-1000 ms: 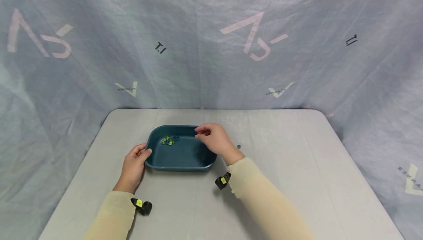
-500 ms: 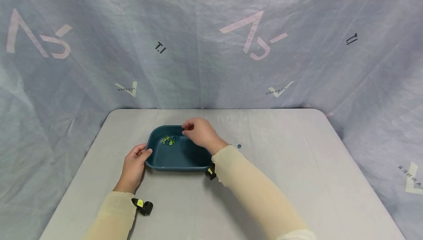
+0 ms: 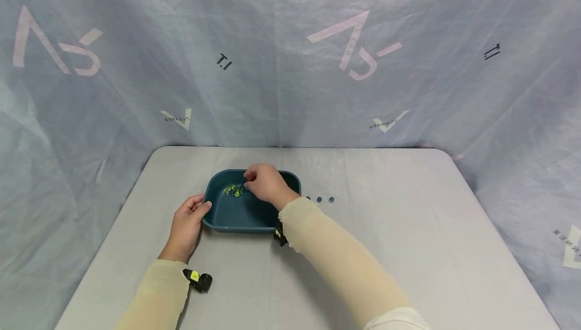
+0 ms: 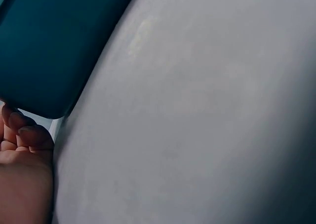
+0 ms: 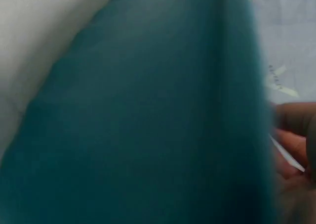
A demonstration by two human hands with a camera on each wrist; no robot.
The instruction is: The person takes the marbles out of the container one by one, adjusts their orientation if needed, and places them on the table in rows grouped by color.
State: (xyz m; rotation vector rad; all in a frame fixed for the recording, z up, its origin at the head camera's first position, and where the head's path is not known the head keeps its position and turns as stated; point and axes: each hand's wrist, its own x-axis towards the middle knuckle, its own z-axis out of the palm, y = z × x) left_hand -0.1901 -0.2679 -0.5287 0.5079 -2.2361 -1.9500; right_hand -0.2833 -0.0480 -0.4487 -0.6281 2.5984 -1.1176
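A dark teal plastic tray (image 3: 240,215) with raised walls rests on the table. My left hand (image 3: 183,224) grips its left end, thumb over the rim; curled fingers (image 4: 34,135) show beneath the corner in the left wrist view. Inside, toward the back left, lies a heap of small yellow-green and blue glass marbles (image 3: 234,190). My right hand (image 3: 267,183) hangs over the back of the tray, thumb and fingertips just right of the heap with a gap between them. In the blurred right wrist view the tray wall (image 5: 237,110) partly covers its fingers (image 5: 294,145).
Right of the tray, a few small dark blue marbles (image 3: 320,199) lie in a row on the light grey table (image 3: 408,239), partly behind the right forearm. A grey printed cloth (image 3: 281,67) hangs behind the table.
My right hand has moved left across the tray, down toward the marble heap. More of the row on the table shows now. The left hand keeps its grip on the tray.
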